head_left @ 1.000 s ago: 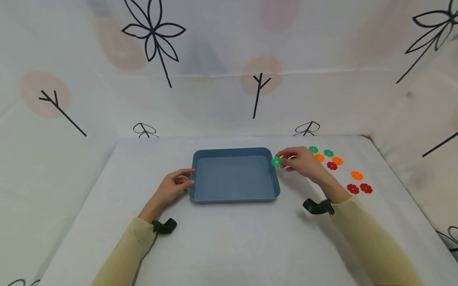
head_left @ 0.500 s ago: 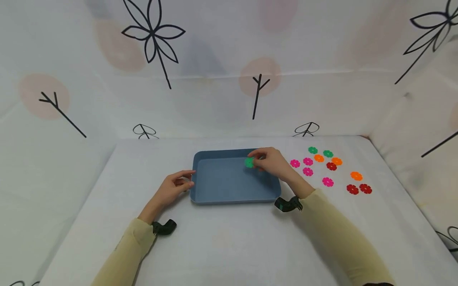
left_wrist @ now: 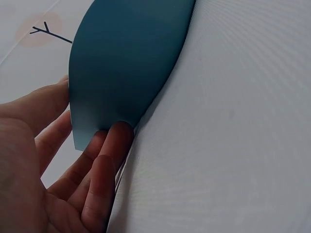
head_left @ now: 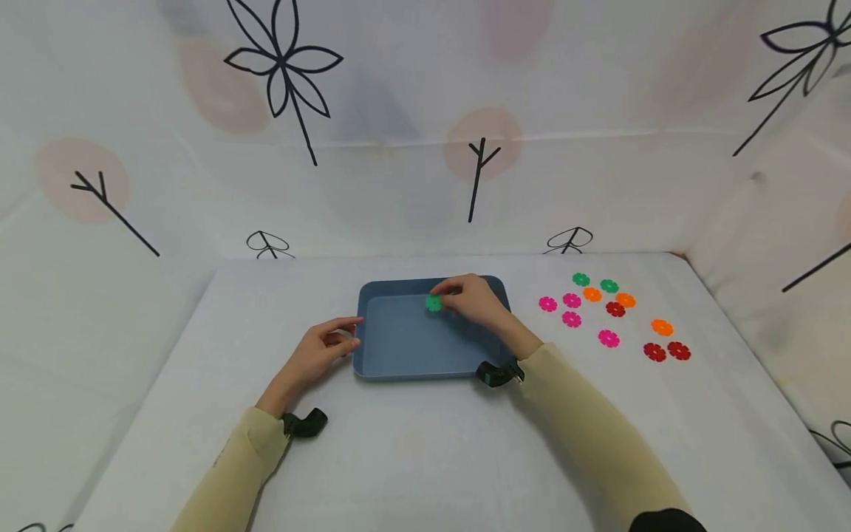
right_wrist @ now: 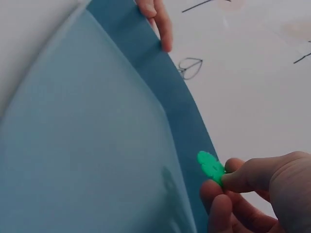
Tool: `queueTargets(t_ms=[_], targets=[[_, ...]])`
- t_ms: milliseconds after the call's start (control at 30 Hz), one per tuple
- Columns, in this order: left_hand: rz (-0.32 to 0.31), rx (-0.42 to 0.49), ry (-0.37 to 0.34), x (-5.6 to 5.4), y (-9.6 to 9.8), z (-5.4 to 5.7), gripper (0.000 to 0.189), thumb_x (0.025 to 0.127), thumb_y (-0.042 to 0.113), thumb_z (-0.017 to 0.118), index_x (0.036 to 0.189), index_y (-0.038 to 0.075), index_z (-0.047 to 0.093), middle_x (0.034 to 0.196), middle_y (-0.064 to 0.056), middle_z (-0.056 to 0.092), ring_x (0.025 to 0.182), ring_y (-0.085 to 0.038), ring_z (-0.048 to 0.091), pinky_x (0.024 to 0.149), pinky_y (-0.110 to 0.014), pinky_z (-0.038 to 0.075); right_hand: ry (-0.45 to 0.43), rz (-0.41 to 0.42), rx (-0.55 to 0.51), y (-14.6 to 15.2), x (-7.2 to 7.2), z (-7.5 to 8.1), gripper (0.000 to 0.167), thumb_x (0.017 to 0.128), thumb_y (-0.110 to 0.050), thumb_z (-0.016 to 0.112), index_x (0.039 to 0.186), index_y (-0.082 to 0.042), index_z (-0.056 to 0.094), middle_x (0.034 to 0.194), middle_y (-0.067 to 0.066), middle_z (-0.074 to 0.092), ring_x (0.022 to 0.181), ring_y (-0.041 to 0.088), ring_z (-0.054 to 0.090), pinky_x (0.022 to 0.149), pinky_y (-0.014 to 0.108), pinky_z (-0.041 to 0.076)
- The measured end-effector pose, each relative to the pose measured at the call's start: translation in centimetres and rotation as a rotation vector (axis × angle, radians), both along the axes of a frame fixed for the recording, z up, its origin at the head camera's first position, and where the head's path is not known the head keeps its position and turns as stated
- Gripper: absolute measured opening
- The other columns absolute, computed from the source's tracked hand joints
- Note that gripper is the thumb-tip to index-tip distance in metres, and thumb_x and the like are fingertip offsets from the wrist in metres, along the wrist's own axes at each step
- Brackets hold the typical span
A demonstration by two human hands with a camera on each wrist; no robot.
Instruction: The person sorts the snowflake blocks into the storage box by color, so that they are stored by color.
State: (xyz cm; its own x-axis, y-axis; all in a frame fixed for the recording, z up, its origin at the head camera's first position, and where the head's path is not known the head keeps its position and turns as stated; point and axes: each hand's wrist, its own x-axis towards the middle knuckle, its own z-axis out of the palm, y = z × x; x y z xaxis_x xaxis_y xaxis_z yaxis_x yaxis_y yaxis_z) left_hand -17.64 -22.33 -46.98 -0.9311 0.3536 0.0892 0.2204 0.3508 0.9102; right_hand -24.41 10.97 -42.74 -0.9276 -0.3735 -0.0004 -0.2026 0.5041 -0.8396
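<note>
A shallow blue-grey tray [head_left: 432, 369] lies on the white-covered table. At its left end my left hand [head_left: 323, 346] holds the wall, fingertips at the rim and other fingers [left_wrist: 119, 141] against the outer side. Above the tray's far half, my right hand [head_left: 473, 299] pinches a green flower-shaped plastic disc [head_left: 433, 303] between thumb and fingertips. The disc [right_wrist: 211, 166] shows tilted in the right wrist view, with the tray's inner wall [right_wrist: 180, 116] behind it. Nothing shows on the visible part of the tray floor.
Right of the tray lie several loose flower-shaped discs: pink [head_left: 572, 319], green [head_left: 609, 286], orange [head_left: 662, 327] and red [head_left: 654, 352]. White patterned cloth [head_left: 399, 185] rises behind the table and at both sides. A black camera [head_left: 307, 423] sits on each wrist.
My right hand has carried the green disc leftward from beyond the tray's right rim to above its far half, uncovering the pink discs. The left hand has stayed at the tray's left wall.
</note>
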Motion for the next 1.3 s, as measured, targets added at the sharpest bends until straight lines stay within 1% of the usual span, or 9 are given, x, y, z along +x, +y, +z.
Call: queueTargets(t_ms=[167, 300, 467, 567, 633, 833, 967, 1100, 1300], targets=[[0.011, -0.018, -0.016, 0.1, 0.1, 0.1, 0.044, 0.095, 0.011, 0.070, 0.137, 0.004, 0.060, 0.119, -0.018, 0.060, 0.088, -0.013, 0.065, 0.075, -0.026, 0.050, -0.047, 0.028, 0.016, -1.0, -0.7, -0.2, 0.022, 0.096, -0.010, 0.061, 0.113, -0.008, 0.075, 0.104, 0.007, 0.071, 0.077, 0.019, 0.063, 0.070, 0.032, 0.051], [0.010, -0.042, -0.020, 0.1, 0.2, 0.3, 0.045, 0.095, 0.009, 0.068, 0.139, 0.001, 0.057, 0.121, -0.022, 0.059, 0.088, -0.013, 0.065, 0.074, -0.026, 0.049, -0.103, 0.048, -0.001, -1.9, -1.1, -0.4, 0.023, 0.095, -0.010, 0.064, 0.116, -0.007, 0.074, 0.107, 0.008, 0.070, 0.084, 0.018, 0.064, 0.074, 0.032, 0.052], [-0.002, -0.052, -0.002, 0.9, 0.6, 2.2, 0.045, 0.095, 0.004, 0.068, 0.137, -0.006, 0.056, 0.120, -0.027, 0.059, 0.085, -0.011, 0.064, 0.072, -0.026, 0.048, -0.123, 0.061, -0.002, -3.2, -1.4, -0.4, 0.024, 0.094, -0.008, 0.065, 0.117, -0.006, 0.073, 0.106, 0.007, 0.069, 0.085, 0.017, 0.064, 0.074, 0.030, 0.052], [-0.016, -0.037, 0.002, 1.5, 0.9, 3.4, 0.044, 0.094, 0.003, 0.068, 0.135, -0.008, 0.055, 0.118, -0.027, 0.059, 0.085, -0.009, 0.064, 0.073, -0.026, 0.048, -0.104, 0.073, 0.009, -4.1, -1.5, -0.4, 0.027, 0.092, -0.006, 0.064, 0.118, -0.006, 0.073, 0.098, 0.007, 0.068, 0.078, 0.017, 0.063, 0.069, 0.029, 0.050], [-0.019, -0.034, 0.003, 1.5, 1.0, 3.6, 0.044, 0.094, 0.003, 0.067, 0.135, -0.009, 0.055, 0.118, -0.028, 0.059, 0.085, -0.009, 0.064, 0.073, -0.026, 0.048, -0.097, 0.077, 0.014, -4.7, -1.5, -0.5, 0.029, 0.092, -0.005, 0.064, 0.119, -0.007, 0.073, 0.091, 0.006, 0.067, 0.073, 0.017, 0.062, 0.065, 0.028, 0.048], [-0.014, -0.028, -0.006, 1.5, 1.1, 3.5, 0.044, 0.094, 0.004, 0.067, 0.136, -0.007, 0.056, 0.119, -0.027, 0.059, 0.085, -0.013, 0.064, 0.073, -0.025, 0.048, -0.129, 0.080, 0.001, -6.2, -1.5, -0.9, 0.030, 0.091, -0.007, 0.064, 0.119, -0.010, 0.074, 0.083, 0.003, 0.068, 0.069, 0.015, 0.059, 0.063, 0.027, 0.043], [-0.012, -0.029, -0.009, 1.6, 1.1, 3.3, 0.044, 0.094, 0.003, 0.068, 0.135, -0.007, 0.056, 0.119, -0.028, 0.059, 0.085, -0.015, 0.064, 0.073, -0.025, 0.048, -0.141, 0.085, -0.019, -6.9, -1.4, -1.2, 0.028, 0.092, -0.007, 0.063, 0.117, -0.009, 0.075, 0.088, 0.004, 0.071, 0.072, 0.015, 0.059, 0.066, 0.027, 0.045], [-0.017, -0.041, -0.014, 1.7, 1.2, 3.4, 0.044, 0.095, 0.004, 0.067, 0.135, -0.008, 0.056, 0.119, -0.029, 0.058, 0.084, -0.012, 0.064, 0.072, -0.025, 0.047, -0.105, 0.096, 0.030, -7.4, -1.1, -1.5, 0.023, 0.095, -0.011, 0.062, 0.113, -0.009, 0.077, 0.097, 0.003, 0.072, 0.077, 0.014, 0.061, 0.070, 0.027, 0.047], [-0.001, -0.069, -0.006, 1.6, 1.2, 3.6, 0.044, 0.096, 0.009, 0.068, 0.136, -0.003, 0.057, 0.119, -0.026, 0.060, 0.088, -0.015, 0.064, 0.072, -0.028, 0.048, -0.066, 0.029, 0.051, -7.9, -0.8, -1.7, 0.019, 0.096, -0.014, 0.066, 0.111, -0.012, 0.078, 0.110, 0.004, 0.072, 0.099, 0.020, 0.064, 0.086, 0.034, 0.049]])
